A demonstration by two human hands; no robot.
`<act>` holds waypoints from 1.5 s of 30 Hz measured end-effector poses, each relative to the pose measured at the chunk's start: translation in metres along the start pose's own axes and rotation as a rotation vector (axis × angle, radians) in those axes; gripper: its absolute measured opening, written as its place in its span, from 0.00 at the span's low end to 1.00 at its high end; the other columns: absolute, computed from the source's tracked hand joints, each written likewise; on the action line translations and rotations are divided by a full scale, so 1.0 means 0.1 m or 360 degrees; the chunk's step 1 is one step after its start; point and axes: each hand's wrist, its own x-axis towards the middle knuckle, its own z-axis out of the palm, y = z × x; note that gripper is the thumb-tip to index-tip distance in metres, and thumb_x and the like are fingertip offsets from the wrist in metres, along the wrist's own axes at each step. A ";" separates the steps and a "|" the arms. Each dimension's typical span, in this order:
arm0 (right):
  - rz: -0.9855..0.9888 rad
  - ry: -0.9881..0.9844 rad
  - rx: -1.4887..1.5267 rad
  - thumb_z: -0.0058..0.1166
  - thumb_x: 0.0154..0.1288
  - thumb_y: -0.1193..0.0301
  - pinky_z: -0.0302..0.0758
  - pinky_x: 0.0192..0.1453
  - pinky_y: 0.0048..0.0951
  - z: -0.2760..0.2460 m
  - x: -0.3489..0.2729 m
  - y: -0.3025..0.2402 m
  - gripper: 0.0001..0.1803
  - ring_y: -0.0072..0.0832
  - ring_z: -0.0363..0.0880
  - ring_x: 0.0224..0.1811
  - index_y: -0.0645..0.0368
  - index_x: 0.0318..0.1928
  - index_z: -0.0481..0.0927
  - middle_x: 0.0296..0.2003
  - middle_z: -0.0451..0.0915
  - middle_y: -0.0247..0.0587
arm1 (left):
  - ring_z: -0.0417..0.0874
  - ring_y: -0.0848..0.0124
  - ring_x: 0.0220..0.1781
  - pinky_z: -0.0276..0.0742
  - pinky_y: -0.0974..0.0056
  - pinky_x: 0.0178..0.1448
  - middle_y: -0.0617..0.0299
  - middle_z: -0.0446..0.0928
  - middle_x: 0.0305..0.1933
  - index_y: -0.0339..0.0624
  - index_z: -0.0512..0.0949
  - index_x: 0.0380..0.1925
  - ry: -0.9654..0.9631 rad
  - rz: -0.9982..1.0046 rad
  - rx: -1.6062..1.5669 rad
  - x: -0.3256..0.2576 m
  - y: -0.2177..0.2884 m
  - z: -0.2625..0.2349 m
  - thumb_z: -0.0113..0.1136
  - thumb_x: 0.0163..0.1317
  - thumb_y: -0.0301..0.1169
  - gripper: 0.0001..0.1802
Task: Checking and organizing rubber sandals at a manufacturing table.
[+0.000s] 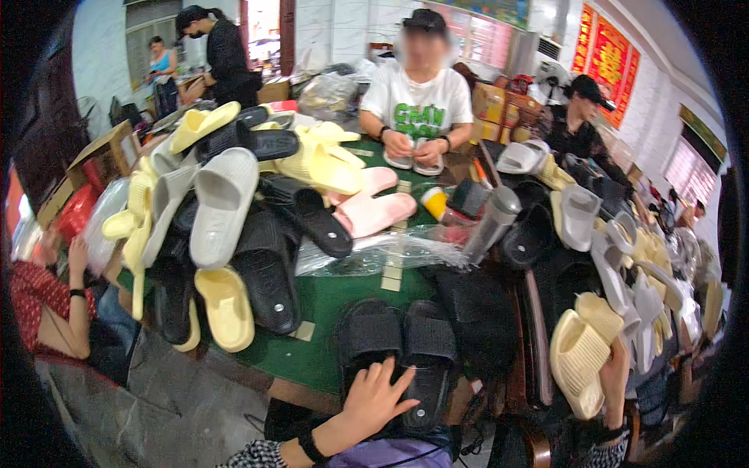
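Observation:
My left hand [376, 399] lies flat, fingers spread, on a pair of black ribbed slide slippers [425, 343] at the near edge of the green table [328, 300]. My right hand [615, 373] grips a pale yellow slipper [576, 360] by its side, held upright at the lower right beside a dark heap of slippers. A black band circles my left wrist.
A heap of grey, yellow, black and pink slippers [226, 210] covers the table's left half. Clear plastic bags [374, 251] lie mid-table beside a grey bottle [493, 222]. A person in a white shirt [417, 101] sits opposite holding slippers; other people sit left and right. Grey and yellow slippers [624, 265] pile at right.

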 end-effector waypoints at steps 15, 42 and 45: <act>0.0494 0.0149 0.0696 0.53 0.64 0.81 0.74 0.52 0.25 0.11 -0.16 0.13 0.22 0.26 0.79 0.48 0.67 0.59 0.74 0.47 0.82 0.43 | 0.75 0.59 0.48 0.74 0.60 0.46 0.50 0.71 0.51 0.41 0.74 0.59 -0.0104 -0.0016 0.0088 0.12 -0.05 0.11 0.64 0.58 0.49 0.33; 0.0445 -0.0208 0.0240 0.45 0.70 0.77 0.61 0.68 0.35 0.31 -0.48 0.67 0.22 0.42 0.68 0.64 0.65 0.63 0.69 0.60 0.71 0.51 | 0.78 0.51 0.46 0.78 0.55 0.50 0.47 0.73 0.49 0.33 0.75 0.41 0.0296 0.0011 -0.0438 0.00 -0.19 -0.84 0.65 0.58 0.29 0.15; 0.0416 -0.0150 0.0193 0.45 0.70 0.78 0.61 0.68 0.34 0.29 -0.49 0.70 0.22 0.42 0.67 0.64 0.65 0.63 0.69 0.60 0.70 0.51 | 0.77 0.46 0.52 0.77 0.54 0.55 0.42 0.72 0.54 0.33 0.75 0.40 0.0405 0.0013 -0.0425 0.05 -0.25 -0.95 0.65 0.58 0.29 0.14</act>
